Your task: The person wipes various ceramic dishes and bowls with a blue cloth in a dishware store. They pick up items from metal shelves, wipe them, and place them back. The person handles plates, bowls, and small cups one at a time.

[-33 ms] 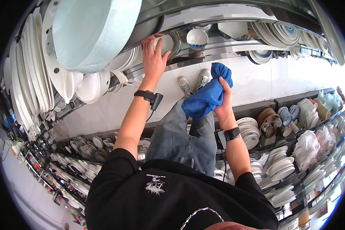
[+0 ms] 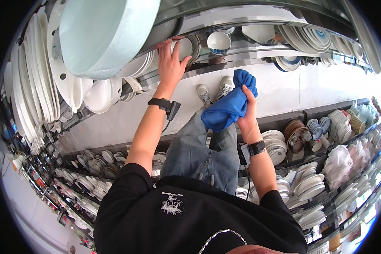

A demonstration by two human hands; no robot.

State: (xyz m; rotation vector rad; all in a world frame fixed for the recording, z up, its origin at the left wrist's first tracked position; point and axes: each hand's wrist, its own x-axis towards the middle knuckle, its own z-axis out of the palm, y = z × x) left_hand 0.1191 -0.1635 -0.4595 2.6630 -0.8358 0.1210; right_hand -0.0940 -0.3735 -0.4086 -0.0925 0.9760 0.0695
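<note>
My left hand (image 2: 172, 67) reaches onto the shelf ahead, fingers spread at the near edge of a round white dish (image 2: 183, 50) with a dark rim. Whether the fingertips press on the dish or on the shelf edge, I cannot tell. A bunched blue cloth (image 2: 227, 109) hangs from my right hand (image 2: 249, 111), gripped between thumb and fingers in front of my legs. Just right of the dish stands a small white bowl (image 2: 219, 41) with a blue patterned base.
A large pale bowl (image 2: 101, 42) looms at upper left, beside upright white plates (image 2: 38, 76). More stacked plates (image 2: 305, 38) fill the far right shelf. Low racks behind me hold plate stacks (image 2: 275, 146) and clear plastic bags (image 2: 338, 163). My shoes (image 2: 225, 86) stand on the pale floor (image 2: 279, 86).
</note>
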